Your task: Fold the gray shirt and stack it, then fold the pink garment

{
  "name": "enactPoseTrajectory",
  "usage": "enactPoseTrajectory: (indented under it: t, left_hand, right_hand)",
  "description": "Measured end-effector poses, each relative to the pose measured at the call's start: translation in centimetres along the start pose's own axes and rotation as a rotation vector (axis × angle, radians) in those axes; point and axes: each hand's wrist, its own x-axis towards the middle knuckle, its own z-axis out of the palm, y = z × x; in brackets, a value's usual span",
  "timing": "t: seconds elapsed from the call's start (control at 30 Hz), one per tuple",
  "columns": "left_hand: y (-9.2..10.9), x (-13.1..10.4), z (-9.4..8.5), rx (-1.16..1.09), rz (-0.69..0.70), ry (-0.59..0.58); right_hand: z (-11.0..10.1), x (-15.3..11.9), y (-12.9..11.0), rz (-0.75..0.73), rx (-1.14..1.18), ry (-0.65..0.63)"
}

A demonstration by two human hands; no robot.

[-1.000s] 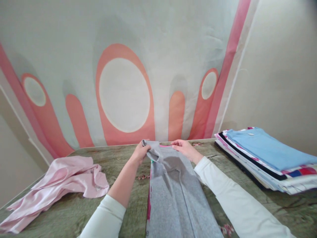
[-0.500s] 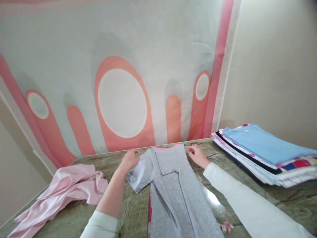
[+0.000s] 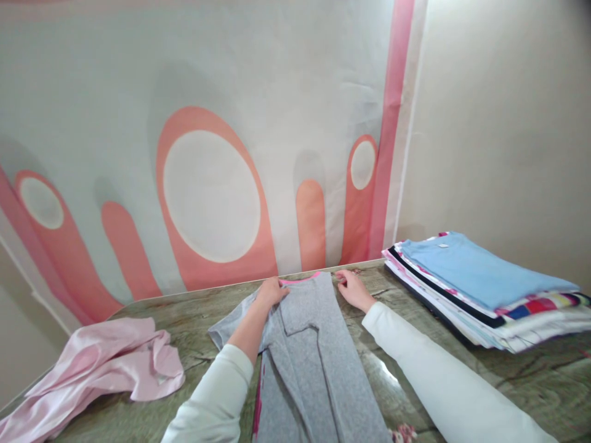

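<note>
A grey short-sleeved T-shirt (image 3: 307,344) with a pink neckline lies lengthwise on the table, one side folded inward and the left sleeve spread out. My left hand (image 3: 272,291) is at the left end of the neckline, its thumb and fingers closed on the shoulder fabric; the fingertips are partly hidden. Just beyond the shirt's right edge, near the other shoulder, my right hand (image 3: 353,290) has its fingers loosely bent and apart, with nothing in them. The lower end of the shirt runs out of view.
A crumpled pink garment (image 3: 111,363) lies on the left of the wood-patterned table (image 3: 198,344). On the right stands a stack of folded clothes (image 3: 489,277), a light blue one on top. A wall covering (image 3: 295,92) with coral shapes rises behind the table's back edge.
My left hand has moved right, from the left sleeve to the neckline. My right hand stays beside the right shoulder. The view has turned slightly right.
</note>
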Motion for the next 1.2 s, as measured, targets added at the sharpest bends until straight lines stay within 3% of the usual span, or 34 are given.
enactPoseTrajectory:
  t: [0.23, 0.53, 0.7, 0.93, 1.2]
  left_hand:
    - [1.3, -1.3, 0.3, -0.155, 0.079, 0.042]
    - [1.8, -1.2, -0.7, -0.34, 0.112, 0.126]
    - [1.0, -1.7, -1.4, -0.36, 0.077, 0.121]
    - [-0.7, -1.6, -0.1, -0.279, 0.007, 0.078]
    - [-0.7, -1.7, 0.2, -0.206, -0.028, 0.033]
  right_hand:
    - [1.4, 3.5, 1.3, 0.007, 0.124, -0.053]
    - [2.9, 6.2, 2.1, 0.023, 0.278, -0.209]
    - [3.0, 6.8, 2.6, 0.022, 0.262, -0.226]
    - [3.5, 6.9, 3.2, -0.004, 0.184, -0.243]
    - [3.7, 6.8, 3.1, -0.026, 0.054, -0.234]
